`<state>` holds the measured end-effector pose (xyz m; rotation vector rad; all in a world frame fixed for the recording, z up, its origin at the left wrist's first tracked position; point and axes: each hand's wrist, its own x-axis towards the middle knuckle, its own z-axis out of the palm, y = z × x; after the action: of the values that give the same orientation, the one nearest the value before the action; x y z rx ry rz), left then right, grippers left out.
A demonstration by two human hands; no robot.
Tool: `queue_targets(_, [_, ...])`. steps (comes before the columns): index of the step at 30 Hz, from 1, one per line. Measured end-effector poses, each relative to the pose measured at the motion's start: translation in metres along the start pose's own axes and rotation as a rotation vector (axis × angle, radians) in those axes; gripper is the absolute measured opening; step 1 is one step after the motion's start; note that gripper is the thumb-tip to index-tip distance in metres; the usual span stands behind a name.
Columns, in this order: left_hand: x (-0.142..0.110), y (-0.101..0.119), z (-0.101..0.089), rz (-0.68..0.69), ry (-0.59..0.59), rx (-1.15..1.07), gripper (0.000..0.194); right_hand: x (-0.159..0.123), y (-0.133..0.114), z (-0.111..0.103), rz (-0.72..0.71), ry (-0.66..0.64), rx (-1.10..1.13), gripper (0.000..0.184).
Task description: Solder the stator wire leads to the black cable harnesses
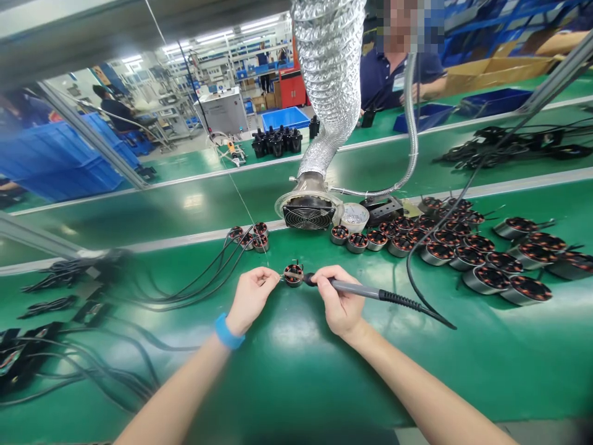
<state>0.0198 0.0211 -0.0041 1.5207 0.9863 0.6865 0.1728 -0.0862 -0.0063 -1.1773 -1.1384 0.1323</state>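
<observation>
A small round motor part (293, 275) with copper windings and a metal rim lies on the green bench between my hands. My right hand (341, 300) is closed around the grey handle of a soldering iron (356, 288); its tip reaches over the motor part from the right. From the left, my left hand (252, 298), with a blue band at the wrist, pinches the end of thin solder wire (241, 199) that hangs down from above. The fingertips are close to the motor part's left edge. Whether wire and iron tip touch is too small to tell.
A fume extractor fan (309, 216) on a silver duct (330, 68) stands behind the work. Many similar motors (438, 252) fill the right side; a few with cables (260, 241) sit at left. Black cable bundles (50, 306) lie far left. A person (393, 77) is across the bench.
</observation>
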Motion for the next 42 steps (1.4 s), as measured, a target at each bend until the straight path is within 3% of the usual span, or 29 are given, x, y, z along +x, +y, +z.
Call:
queue_targets(9, [-0.001, 0.001, -0.001, 0.003, -0.002, 0.011, 0.021, 0.002, -0.002, 0.003, -0.011, -0.057, -0.004, 0.015])
queue_targets(15, [-0.001, 0.000, 0.000, 0.001, 0.000, 0.024, 0.022, -0.002, 0.001, 0.004, 0.088, -0.059, 0.079, 0.016])
queue_targets(22, [0.000, 0.000, 0.000, 0.001, 0.004, 0.047, 0.022, -0.004, 0.012, 0.004, 0.145, 0.112, 0.108, 0.017])
queue_targets(25, [0.000, 0.001, 0.000, 0.000, 0.007, 0.050, 0.022, -0.003, 0.011, 0.004, 0.145, 0.119, 0.050, 0.015])
queue_targets(33, [0.000, 0.002, 0.000, 0.003, 0.017, 0.031, 0.022, 0.004, 0.003, 0.007, 0.065, -0.016, -0.185, 0.016])
queue_targets(38, [0.000, 0.002, 0.000, 0.007, 0.023, 0.026, 0.023, 0.002, 0.013, 0.014, 0.071, -0.169, -0.301, 0.047])
queue_targets(42, [-0.001, 0.003, 0.000, 0.010, 0.021, 0.015, 0.024, -0.002, 0.025, 0.017, 0.078, -0.257, -0.256, 0.060])
